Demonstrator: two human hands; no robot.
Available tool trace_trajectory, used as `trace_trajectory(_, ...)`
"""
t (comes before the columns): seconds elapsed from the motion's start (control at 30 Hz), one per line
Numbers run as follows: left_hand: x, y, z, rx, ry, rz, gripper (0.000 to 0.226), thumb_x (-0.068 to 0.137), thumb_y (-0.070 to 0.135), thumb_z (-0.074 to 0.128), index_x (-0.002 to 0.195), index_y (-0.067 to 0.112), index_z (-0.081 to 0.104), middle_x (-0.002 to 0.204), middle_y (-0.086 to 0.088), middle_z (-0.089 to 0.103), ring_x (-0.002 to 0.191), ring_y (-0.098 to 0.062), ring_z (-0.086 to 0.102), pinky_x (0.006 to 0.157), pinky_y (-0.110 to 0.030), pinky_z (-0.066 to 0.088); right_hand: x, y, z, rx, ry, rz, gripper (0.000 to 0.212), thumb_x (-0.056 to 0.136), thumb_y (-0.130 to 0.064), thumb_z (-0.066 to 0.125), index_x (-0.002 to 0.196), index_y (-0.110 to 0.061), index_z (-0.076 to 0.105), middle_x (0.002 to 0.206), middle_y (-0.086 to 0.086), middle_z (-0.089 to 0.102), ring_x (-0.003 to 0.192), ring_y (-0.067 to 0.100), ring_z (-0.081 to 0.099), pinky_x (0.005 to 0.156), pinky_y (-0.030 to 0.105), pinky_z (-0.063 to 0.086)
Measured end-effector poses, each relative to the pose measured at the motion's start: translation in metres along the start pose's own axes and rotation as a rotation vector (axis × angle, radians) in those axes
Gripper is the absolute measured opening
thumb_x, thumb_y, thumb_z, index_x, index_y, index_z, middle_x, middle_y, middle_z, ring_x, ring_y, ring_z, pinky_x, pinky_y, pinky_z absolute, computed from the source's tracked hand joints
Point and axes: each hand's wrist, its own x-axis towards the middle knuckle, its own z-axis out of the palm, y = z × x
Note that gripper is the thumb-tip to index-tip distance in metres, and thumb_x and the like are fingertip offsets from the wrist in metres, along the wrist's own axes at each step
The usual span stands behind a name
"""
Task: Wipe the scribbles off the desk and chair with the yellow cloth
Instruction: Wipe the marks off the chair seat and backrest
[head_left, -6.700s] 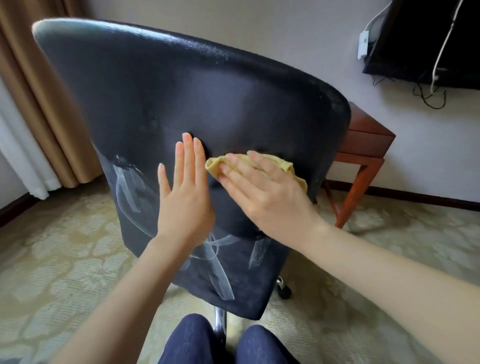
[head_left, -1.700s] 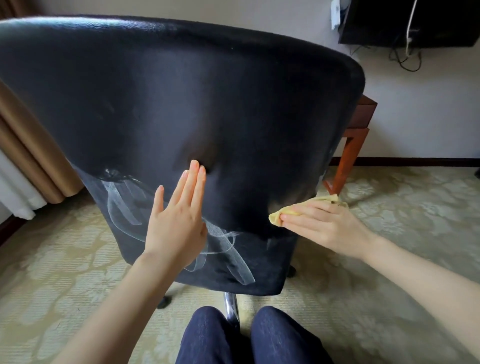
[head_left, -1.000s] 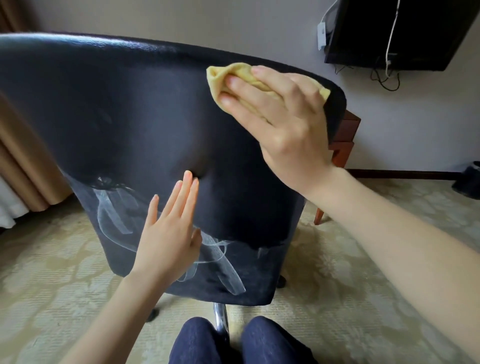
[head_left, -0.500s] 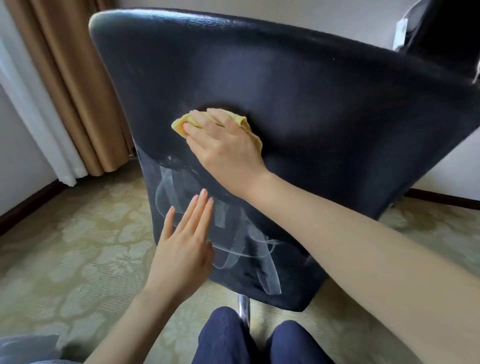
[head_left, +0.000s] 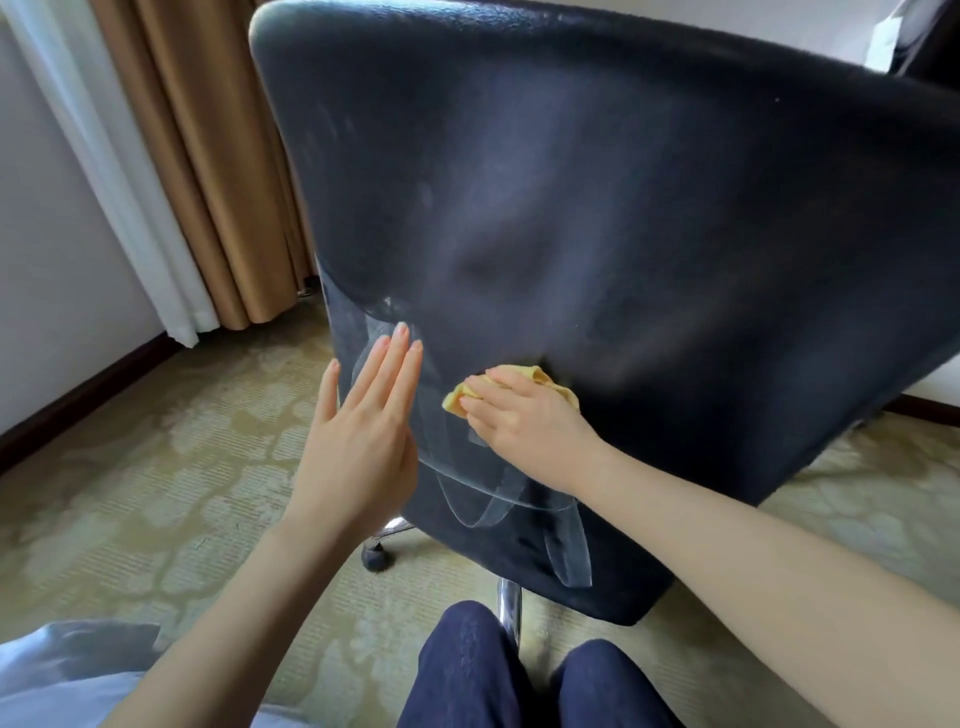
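Yellow cloth (head_left: 522, 375), one piece, bunched under your right grip (head_left: 524, 421). The fingers bend over the wad and press it flat to the chair back (head_left: 623, 208); the thumb is hidden. Cloth shows past the fingertips at the left and above the knuckles.

Your left grip (head_left: 358, 441) holds nothing: four fingers straight and together, thumb apart, palm facing the chair. Its fingertips lie over the left edge of the chair back. I cannot tell whether the palm touches. The two grips sit just beside each other, left one slightly higher at the fingertips.

White scribbles (head_left: 488, 512): overlapping looping bands on the lower left of the chair back, too tangled to count. They run from under the left fingertips, beneath the cloth, down to the bottom edge. The upper part of the dark back shows only faint pale smears.

One chair. Below it, one chrome post (head_left: 509, 603) and one black castor (head_left: 376, 558) in view.

Two knees (head_left: 467, 670) in dark blue fabric at the bottom, either side of the post.

Patterned green-beige carpet (head_left: 130, 493) all round. Two curtains at upper left: one tan curtain (head_left: 208, 156), one white curtain (head_left: 104, 156) beside it. A dark skirting board (head_left: 78, 400) runs along the left wall.
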Motion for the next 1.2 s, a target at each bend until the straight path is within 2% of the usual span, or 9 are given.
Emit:
trace_trajectory(0.2,0.028,0.017,-0.007,-0.012,-0.017,0.058,0.084,0.079,0.001,0.058,0.151,0.011,0.017,0.160,-0.006,0.009,0.147,-0.024,0.010,0.114,-0.052,0.014,-0.065,0.013,-0.003,0.132,0.073,-0.048,0.027,0.074,-0.013,0.073,0.102,-0.012,0.074,0.112,0.002,0.069,0.114,0.020,0.059,0.105,0.035,0.038)
trace_trajectory(0.3,0.042,0.023,-0.009,0.006,0.018,0.087,0.090,0.075,0.001,0.061,0.152,0.012,0.015,0.160,-0.007,0.007,0.147,-0.026,0.009,0.113,-0.053,0.017,-0.093,0.021,-0.004,0.162,0.073,-0.051,0.027,0.080,-0.009,0.069,0.106,-0.012,0.073,0.114,0.001,0.069,0.114,0.019,0.060,0.106,0.034,0.036)
trace_trajectory(0.47,0.051,0.023,-0.009,0.103,0.073,0.154,0.096,0.068,0.002,0.068,0.151,0.015,0.022,0.159,-0.013,0.011,0.146,-0.035,0.010,0.110,-0.058,0.021,-0.142,0.042,-0.007,0.160,0.052,-0.052,0.033,0.091,-0.003,0.046,0.113,-0.010,0.070,0.120,0.001,0.066,0.116,0.020,0.058,0.107,0.035,0.033)
trace_trajectory(0.67,0.049,0.026,-0.006,0.132,0.086,0.198,0.099,0.067,0.001,0.069,0.151,0.018,0.021,0.158,-0.012,0.015,0.144,-0.038,0.013,0.109,-0.060,0.021,-0.182,0.078,-0.029,0.107,0.197,0.111,0.032,0.092,0.005,0.052,0.117,-0.008,0.068,0.122,0.004,0.065,0.116,0.024,0.054,0.096,0.039,0.044)
trace_trajectory(0.8,0.049,0.039,-0.005,0.111,0.075,0.239,0.098,0.067,0.003,0.069,0.151,0.016,0.021,0.156,-0.019,0.019,0.145,-0.035,0.016,0.111,-0.056,0.020,-0.165,0.104,-0.049,-0.035,0.335,0.168,0.031,0.088,0.003,0.064,0.116,-0.011,0.069,0.120,0.002,0.066,0.110,0.023,0.057,0.086,0.038,0.048)
trace_trajectory(0.93,0.043,0.045,-0.005,0.060,0.063,0.240,0.096,0.071,0.003,0.066,0.152,0.014,0.017,0.158,-0.016,0.015,0.146,-0.033,0.013,0.112,-0.055,0.019,-0.127,0.125,-0.067,-0.176,0.477,0.198,0.032,0.085,-0.003,0.070,0.115,-0.015,0.070,0.118,-0.003,0.067,0.108,0.020,0.058,0.082,0.035,0.048)
trace_trajectory(1.03,0.031,0.040,-0.002,0.043,0.051,0.231,0.093,0.071,0.003,0.066,0.152,0.012,0.018,0.158,-0.012,0.014,0.146,-0.031,0.011,0.113,-0.056,0.018,-0.088,0.130,-0.079,-0.202,0.605,0.249,0.029,0.086,-0.004,0.070,0.111,-0.019,0.072,0.115,-0.006,0.068,0.106,0.017,0.056,0.081,0.033,0.046)
trace_trajectory(1.2,0.004,0.023,0.007,0.060,-0.004,0.113,0.095,0.069,0.004,0.071,0.150,0.005,0.021,0.158,-0.015,0.016,0.146,-0.032,0.012,0.113,-0.057,0.018,-0.011,0.122,-0.092,-0.181,0.775,0.318,0.024,0.091,-0.005,0.063,0.106,-0.020,0.074,0.112,-0.008,0.069,0.105,0.015,0.054,0.085,0.030,0.041)
